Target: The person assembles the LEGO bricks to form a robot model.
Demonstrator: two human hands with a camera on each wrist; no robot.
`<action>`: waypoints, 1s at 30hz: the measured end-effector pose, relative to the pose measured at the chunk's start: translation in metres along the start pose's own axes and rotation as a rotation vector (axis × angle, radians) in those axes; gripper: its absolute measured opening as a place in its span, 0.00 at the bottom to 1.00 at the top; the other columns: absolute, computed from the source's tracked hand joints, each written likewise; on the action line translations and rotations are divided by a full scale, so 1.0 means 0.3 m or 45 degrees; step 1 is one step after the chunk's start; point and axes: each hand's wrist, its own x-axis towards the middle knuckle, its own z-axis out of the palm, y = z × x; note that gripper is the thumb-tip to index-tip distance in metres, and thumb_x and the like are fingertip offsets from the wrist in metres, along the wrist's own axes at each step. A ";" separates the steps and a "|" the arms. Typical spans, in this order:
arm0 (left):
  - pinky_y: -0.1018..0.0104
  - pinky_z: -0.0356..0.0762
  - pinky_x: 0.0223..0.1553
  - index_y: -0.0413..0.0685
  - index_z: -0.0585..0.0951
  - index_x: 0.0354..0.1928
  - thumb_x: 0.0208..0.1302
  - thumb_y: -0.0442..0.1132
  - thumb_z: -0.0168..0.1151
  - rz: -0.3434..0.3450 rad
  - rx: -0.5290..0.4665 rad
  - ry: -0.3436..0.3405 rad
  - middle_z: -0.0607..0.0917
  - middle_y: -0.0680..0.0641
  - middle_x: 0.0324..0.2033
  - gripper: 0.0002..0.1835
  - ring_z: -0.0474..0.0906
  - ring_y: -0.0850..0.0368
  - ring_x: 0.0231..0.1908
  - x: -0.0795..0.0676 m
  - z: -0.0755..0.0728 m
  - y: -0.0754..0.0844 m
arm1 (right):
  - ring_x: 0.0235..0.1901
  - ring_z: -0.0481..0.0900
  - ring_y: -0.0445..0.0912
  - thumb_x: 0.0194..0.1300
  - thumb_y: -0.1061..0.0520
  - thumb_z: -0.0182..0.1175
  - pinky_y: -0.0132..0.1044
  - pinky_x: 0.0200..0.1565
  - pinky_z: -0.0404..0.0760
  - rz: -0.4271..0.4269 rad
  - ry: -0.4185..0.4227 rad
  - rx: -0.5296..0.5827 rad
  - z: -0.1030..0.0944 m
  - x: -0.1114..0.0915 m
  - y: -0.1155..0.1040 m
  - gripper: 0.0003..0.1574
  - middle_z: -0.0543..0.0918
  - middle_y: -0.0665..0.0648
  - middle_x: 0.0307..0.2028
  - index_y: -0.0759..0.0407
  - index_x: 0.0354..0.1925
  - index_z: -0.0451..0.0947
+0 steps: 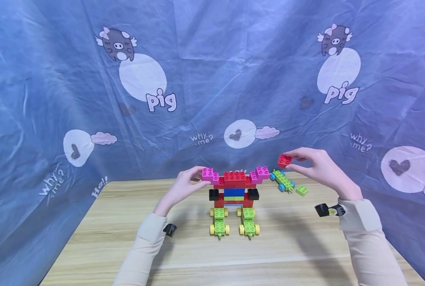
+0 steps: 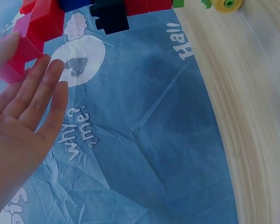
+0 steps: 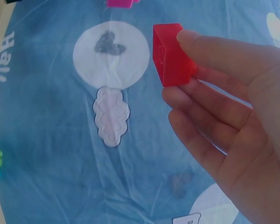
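Note:
A figure built of toy bricks [image 1: 235,182] stands upright on the table, with red, blue, green and black bricks in its body and two green wheeled bases [image 1: 249,222] under it. Pink bricks [image 1: 208,174] form its left arm, and more pink bricks [image 1: 262,172] its right one. My left hand [image 1: 187,184] holds the left pink bricks between thumb and fingers; the left wrist view shows the pinch from below. Raised above the table at the right, my right hand [image 1: 314,163] pinches a red brick [image 3: 170,55], apart from the figure.
Below the right hand lies a green wheeled base with blue wheels [image 1: 282,180], and beside it a small green brick [image 1: 301,190]. The wooden table [image 1: 126,238] ends at a blue printed cloth [image 1: 212,79] hanging behind and at both sides.

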 end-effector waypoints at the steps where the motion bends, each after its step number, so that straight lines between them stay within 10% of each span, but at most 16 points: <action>1: 0.68 0.82 0.45 0.53 0.77 0.52 0.56 0.49 0.67 0.001 0.002 -0.001 0.85 0.53 0.41 0.22 0.81 0.62 0.40 0.000 0.000 0.000 | 0.38 0.79 0.31 0.49 0.60 0.71 0.12 0.45 0.73 -0.004 -0.001 0.006 0.003 0.007 -0.003 0.24 0.86 0.49 0.41 0.52 0.47 0.82; 21: 0.69 0.82 0.45 0.50 0.78 0.51 0.55 0.47 0.68 0.031 -0.018 0.023 0.85 0.51 0.40 0.22 0.82 0.60 0.39 0.001 -0.004 -0.010 | 0.41 0.84 0.44 0.54 0.54 0.68 0.42 0.45 0.83 -0.011 -0.187 0.108 0.077 0.130 -0.100 0.24 0.85 0.51 0.44 0.53 0.51 0.79; 30: 0.68 0.82 0.45 0.51 0.79 0.50 0.55 0.48 0.68 0.031 -0.036 0.014 0.85 0.52 0.40 0.21 0.82 0.61 0.39 0.002 -0.004 -0.006 | 0.43 0.83 0.42 0.56 0.52 0.67 0.40 0.46 0.83 0.011 -0.303 0.172 0.124 0.173 -0.140 0.23 0.84 0.47 0.45 0.50 0.51 0.78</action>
